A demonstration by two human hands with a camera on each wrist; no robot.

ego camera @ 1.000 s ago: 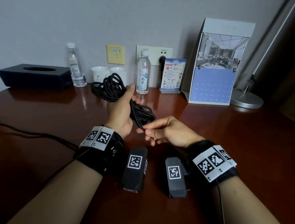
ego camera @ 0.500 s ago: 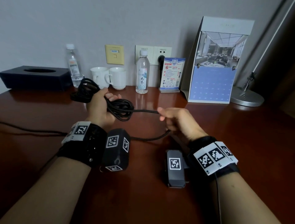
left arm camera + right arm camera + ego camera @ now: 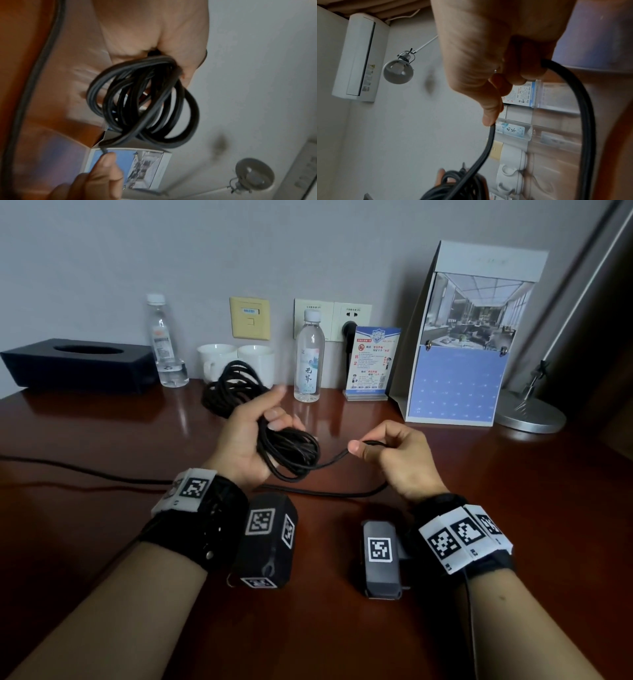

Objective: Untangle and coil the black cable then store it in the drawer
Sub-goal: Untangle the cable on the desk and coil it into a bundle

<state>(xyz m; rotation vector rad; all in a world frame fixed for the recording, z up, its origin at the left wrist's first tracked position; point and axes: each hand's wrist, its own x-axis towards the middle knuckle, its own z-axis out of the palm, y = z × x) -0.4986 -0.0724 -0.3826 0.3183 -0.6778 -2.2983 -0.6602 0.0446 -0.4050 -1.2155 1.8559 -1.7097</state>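
My left hand grips the coiled black cable over the middle of the brown desk. Several loops hang below the palm and more rise behind it, near the cups. In the left wrist view the coil hangs from the curled fingers. To the right, my right hand pinches a single strand of the cable between thumb and forefinger. In the right wrist view that strand runs down to the coil. The free length drops from the right hand onto the desk and trails off left. No drawer is in view.
Along the wall stand a black tissue box, two water bottles, two white cups, a sign card, a desk calendar and a lamp base. A plug sits in the wall socket.
The left hand has swung back to the right and turned palm up with the coil. The right hand stays at the right, pinching the strand; a second ago both hands were close together.
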